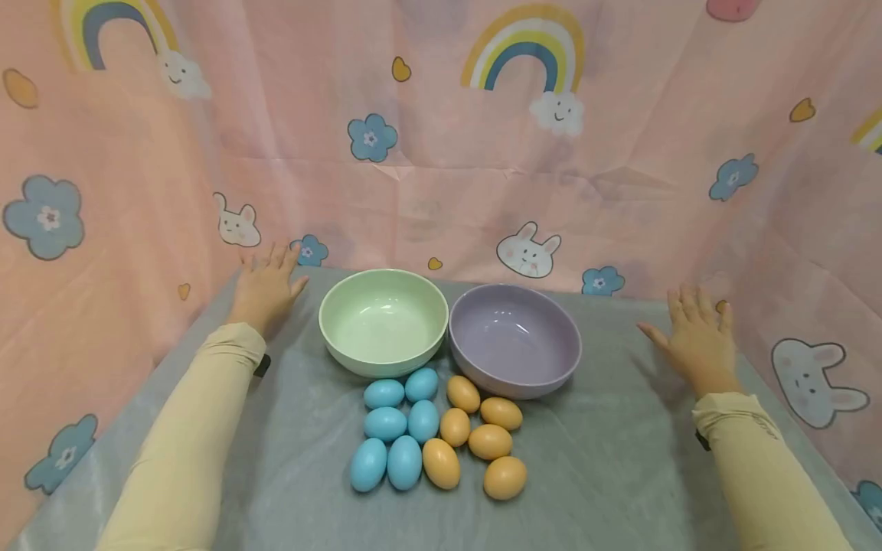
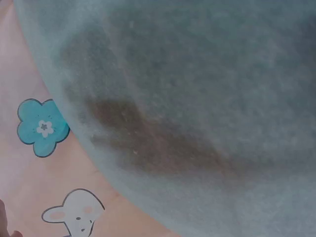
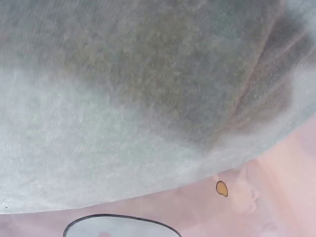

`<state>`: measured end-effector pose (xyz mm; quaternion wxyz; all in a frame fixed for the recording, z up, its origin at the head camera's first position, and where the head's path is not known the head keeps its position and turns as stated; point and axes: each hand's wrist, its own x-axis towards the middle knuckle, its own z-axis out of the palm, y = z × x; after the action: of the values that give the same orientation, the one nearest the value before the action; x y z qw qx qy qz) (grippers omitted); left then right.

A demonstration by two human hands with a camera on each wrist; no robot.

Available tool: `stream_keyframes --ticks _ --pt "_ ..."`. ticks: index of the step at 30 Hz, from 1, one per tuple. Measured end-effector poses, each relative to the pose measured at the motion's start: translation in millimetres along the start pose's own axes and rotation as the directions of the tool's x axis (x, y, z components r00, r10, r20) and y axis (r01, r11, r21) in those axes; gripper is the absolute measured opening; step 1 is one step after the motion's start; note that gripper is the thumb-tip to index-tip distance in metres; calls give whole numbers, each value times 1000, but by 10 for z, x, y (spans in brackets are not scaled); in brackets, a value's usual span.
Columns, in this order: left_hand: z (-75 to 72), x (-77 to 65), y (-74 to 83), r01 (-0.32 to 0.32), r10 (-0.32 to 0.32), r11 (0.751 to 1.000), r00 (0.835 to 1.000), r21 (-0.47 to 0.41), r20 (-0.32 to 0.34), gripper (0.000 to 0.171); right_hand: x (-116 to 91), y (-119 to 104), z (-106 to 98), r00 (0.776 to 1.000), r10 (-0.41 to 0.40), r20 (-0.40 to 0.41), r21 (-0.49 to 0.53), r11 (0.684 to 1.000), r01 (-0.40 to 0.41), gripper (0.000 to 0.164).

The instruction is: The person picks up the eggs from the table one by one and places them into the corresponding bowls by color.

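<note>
My left hand (image 1: 265,289) is spread flat with straight fingers to the left of a light green bowl (image 1: 383,360), holding nothing. On the other side, my right hand (image 1: 699,340) has its fingers straight and thumb out, apart from the purple bowl (image 1: 513,375). Both bowls stand side by side with bare insides. In front of the green bowl lie several blue eggs (image 1: 404,462), grouped in pairs. Several orange eggs (image 1: 441,463) lie beside them, in front of the purple bowl. In the left wrist view only fingertips (image 2: 3,222) show at the lower left edge.
A grey cloth (image 1: 606,474) covers the table. Pink curtains (image 1: 427,191) printed with rainbows, rabbits and flowers rise behind the bowls and along both sides. The right wrist view shows the cloth, a hand's shadow and part of the curtain.
</note>
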<state>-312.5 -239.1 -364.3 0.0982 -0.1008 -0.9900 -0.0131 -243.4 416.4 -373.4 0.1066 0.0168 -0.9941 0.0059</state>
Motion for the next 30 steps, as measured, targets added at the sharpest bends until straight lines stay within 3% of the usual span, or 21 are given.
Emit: stream_keyframes --ticks 7,14,30 --pt "27 -56 -31 2 -2 1000 1000 10 24 69 -2 -51 12 1000 4 25 6 1000 -5 93" --pt "-19 -68 -23 2 -1 1000 998 -8 60 74 -5 -115 -29 1000 -13 -16 44 999 14 93" --pt "-38 -149 -81 0 3 1000 994 -28 107 77 -56 -155 37 998 -66 -3 44 997 66 100"
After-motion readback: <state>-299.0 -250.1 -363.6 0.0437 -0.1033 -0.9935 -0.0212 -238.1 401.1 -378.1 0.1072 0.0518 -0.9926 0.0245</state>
